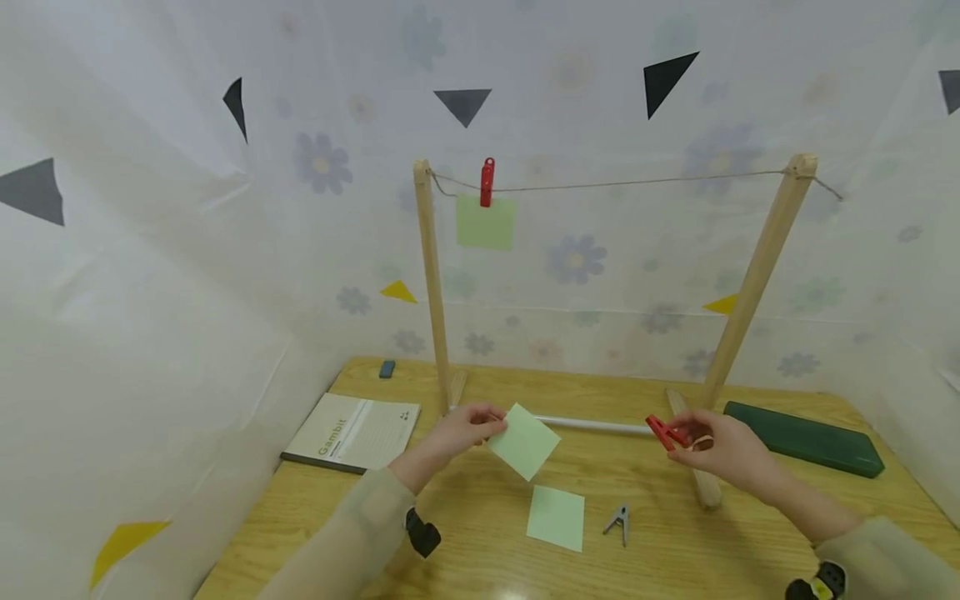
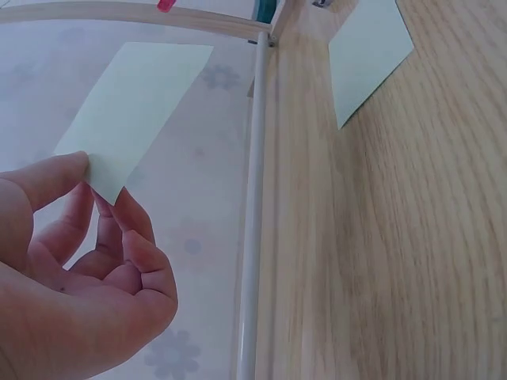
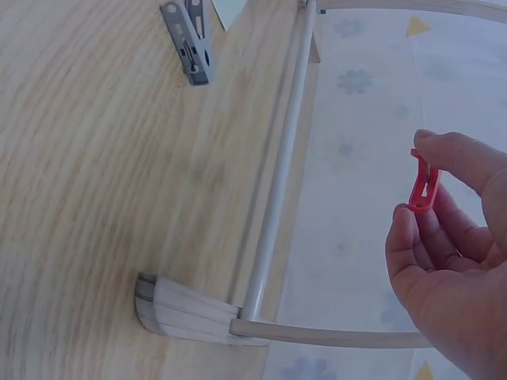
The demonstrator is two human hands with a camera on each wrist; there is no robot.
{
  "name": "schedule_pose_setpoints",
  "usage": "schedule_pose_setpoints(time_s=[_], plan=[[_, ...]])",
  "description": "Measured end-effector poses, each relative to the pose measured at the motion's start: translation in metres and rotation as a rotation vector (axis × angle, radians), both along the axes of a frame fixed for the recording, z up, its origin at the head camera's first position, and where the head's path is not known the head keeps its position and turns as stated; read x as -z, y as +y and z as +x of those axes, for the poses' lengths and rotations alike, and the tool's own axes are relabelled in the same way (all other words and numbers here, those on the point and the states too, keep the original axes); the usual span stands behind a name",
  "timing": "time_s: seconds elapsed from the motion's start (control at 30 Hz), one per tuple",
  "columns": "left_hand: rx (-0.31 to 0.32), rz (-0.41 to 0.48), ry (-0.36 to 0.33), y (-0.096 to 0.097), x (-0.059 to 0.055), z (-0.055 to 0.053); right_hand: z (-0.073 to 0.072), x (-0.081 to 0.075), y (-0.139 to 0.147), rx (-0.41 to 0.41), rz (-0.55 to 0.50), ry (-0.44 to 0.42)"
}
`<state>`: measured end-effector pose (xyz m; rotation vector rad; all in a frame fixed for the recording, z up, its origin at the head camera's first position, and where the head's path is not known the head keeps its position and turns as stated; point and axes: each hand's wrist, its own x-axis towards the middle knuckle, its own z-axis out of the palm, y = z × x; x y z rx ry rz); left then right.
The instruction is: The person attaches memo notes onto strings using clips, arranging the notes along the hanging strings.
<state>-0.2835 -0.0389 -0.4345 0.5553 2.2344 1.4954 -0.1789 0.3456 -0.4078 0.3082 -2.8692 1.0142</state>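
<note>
Hanging from brown twine point(image 1: 637, 181), apparently done: one square pale-green paper note point(image 1: 486, 225), fastened by a red plastic clothespin point(image 1: 487, 185). Pinched in the left grip point(image 1: 467, 427): a second green note point(image 1: 525, 443); in the right grip point(image 1: 723, 446): another red clothespin point(image 1: 660, 428). Unhung on the wooden counter point(image 1: 480, 567): a third green note point(image 1: 556, 518), a grey clothespin point(image 1: 622, 513).

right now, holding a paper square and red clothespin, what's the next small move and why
Probably raise the pale green paper square in the left hand to the string: the right hand pinches a red clothespin, and a hanging square is clipped there by a second clothespin.
</note>
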Motion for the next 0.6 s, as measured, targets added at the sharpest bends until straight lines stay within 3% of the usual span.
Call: schedule_pose_setpoints(time_s=[0.33, 0.6], plan=[[-0.039, 0.069, 0.027, 0.0, -0.011, -0.005, -0.007, -0.026, 0.0, 0.016, -0.026, 0.004], [-0.091, 0.108, -0.005, 0.004, -0.015, -0.006, -0.012, -0.044, 0.0, -0.017, -0.016, 0.046]])
